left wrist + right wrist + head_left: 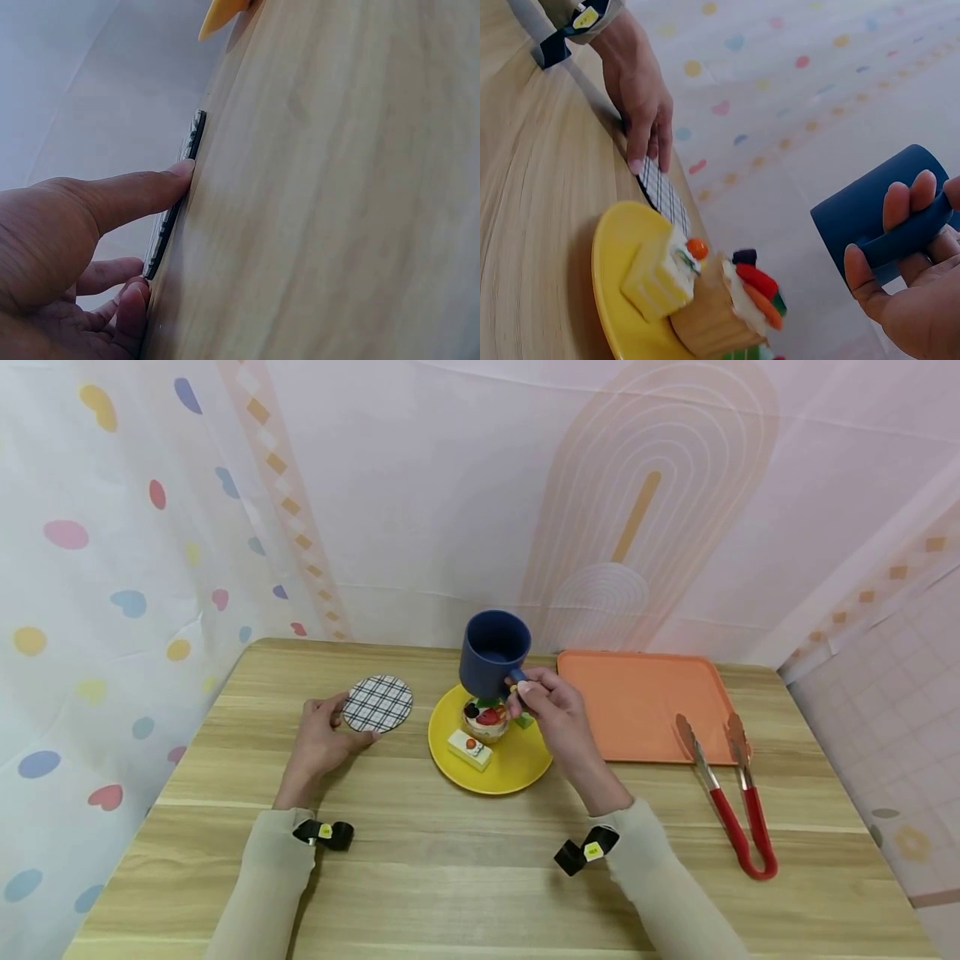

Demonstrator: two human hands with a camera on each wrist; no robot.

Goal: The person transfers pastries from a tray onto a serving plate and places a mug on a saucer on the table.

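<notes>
A dark blue mug [486, 664] is held up over the back of the yellow plate [491, 781], upright and apart from it. My right hand [558, 718] grips its handle, fingers curled through the loop in the right wrist view. On the plate lie a rectangular cake slice [658, 274], a round fruit-topped cake [716, 311] and a partly hidden green piece [525, 720]. To the left, a round checked coaster [378, 703] lies flat on the table. My left hand [322, 743] holds it by the edge, thumb on the near rim and fingers at the left side.
An orange tray [637, 706] lies at the back right of the wooden table [450, 885]. Tongs with red handles [738, 827] rest with their tips over its front right edge. A patterned curtain [420, 485] hangs behind the table.
</notes>
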